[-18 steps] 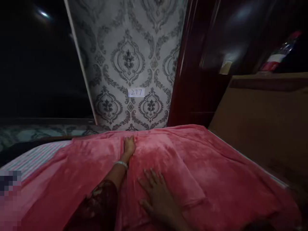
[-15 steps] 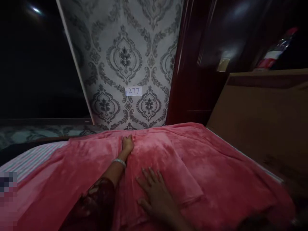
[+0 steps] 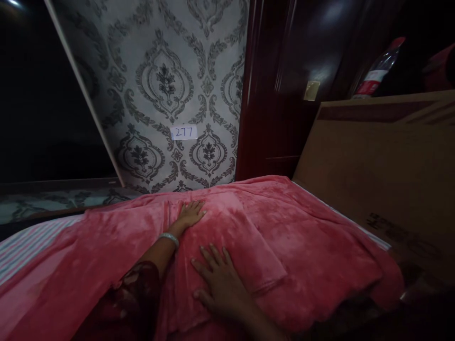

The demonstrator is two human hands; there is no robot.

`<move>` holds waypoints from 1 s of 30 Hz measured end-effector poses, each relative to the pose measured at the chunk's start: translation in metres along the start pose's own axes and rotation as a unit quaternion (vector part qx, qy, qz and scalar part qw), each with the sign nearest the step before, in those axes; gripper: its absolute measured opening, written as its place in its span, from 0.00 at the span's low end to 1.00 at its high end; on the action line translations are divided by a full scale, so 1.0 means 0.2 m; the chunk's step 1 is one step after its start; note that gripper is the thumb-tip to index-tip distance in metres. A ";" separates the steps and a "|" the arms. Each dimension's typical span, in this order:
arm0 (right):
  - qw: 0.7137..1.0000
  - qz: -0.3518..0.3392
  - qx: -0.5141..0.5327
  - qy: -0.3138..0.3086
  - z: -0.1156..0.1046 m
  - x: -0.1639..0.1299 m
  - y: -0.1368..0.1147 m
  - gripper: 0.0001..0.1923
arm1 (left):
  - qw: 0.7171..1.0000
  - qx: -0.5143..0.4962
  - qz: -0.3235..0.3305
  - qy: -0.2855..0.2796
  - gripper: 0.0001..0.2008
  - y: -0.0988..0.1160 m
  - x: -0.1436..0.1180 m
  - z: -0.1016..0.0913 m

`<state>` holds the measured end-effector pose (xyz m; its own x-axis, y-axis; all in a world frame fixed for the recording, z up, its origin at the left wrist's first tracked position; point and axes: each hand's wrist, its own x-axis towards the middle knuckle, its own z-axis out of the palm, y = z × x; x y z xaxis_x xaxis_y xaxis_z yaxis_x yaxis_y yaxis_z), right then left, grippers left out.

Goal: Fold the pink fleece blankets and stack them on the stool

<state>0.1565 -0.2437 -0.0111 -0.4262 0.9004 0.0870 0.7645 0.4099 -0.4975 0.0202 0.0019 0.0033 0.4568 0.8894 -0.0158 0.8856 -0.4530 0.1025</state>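
Your right hand [image 3: 221, 283] lies open, palm down and fingers spread, on the red blanket [image 3: 313, 246]. From there your left hand [image 3: 190, 215], with a pale bracelet [image 3: 169, 238] at the wrist, rests at about 11 o'clock, also flat and open; neither hand grips the cloth. The blanket lies directly under both of you, filling the middle of the view.

Judging by how it lies, the folding looks partly done. One panel [image 3: 245, 241] is laid over in the middle, its edge slanting away from your right hand toward 1 o'clock and its corner at about 3. What seems left is plenty: broad spreads of blanket run out at 9 and at 3 o'clock, outside that panel, and narrow pleats bunch just left of your wrists.

The blanket looks soft and plush, pinkish red with paler patches where the nap catches the light. The panel is fairly smooth; the cloth beyond it is rumpled, and toward 4 o'clock its edge falls into shadow, so you can't tell what lies beneath.

Farther out, a striped sheet [image 3: 31, 244] shows at 9 o'clock, a number card [image 3: 184, 132] on the wall at 12, and a cardboard box [image 3: 377, 161] at 2.
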 end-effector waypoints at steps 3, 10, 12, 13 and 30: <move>1.000 -0.005 -0.004 0.006 -0.01 0.00 0.00 0.35 | 0.999 0.003 0.010 -0.030 0.32 0.01 0.00 -0.07; 0.999 0.010 -0.040 0.003 0.05 0.02 0.03 0.36 | 0.999 0.018 0.027 -0.027 0.34 0.01 -0.25 -0.11; 0.999 0.007 -0.049 0.005 0.06 0.03 0.04 0.36 | 0.999 0.017 0.016 -0.028 0.36 -0.01 -0.35 -0.06; 0.999 0.006 -0.054 0.006 0.06 0.03 0.04 0.35 | 0.999 0.016 0.010 -0.029 0.36 -0.01 -0.39 -0.04; 0.993 0.008 -0.117 0.015 0.07 0.02 0.02 0.34 | 0.999 0.000 0.038 -0.001 0.31 0.14 -0.86 -0.04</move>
<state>0.1514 -0.2409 -0.0242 -0.4006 0.9098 0.1089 0.8639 0.4146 -0.2861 -0.0349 -0.1629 0.0177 0.5231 0.8522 -0.0105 0.8482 -0.5193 0.1038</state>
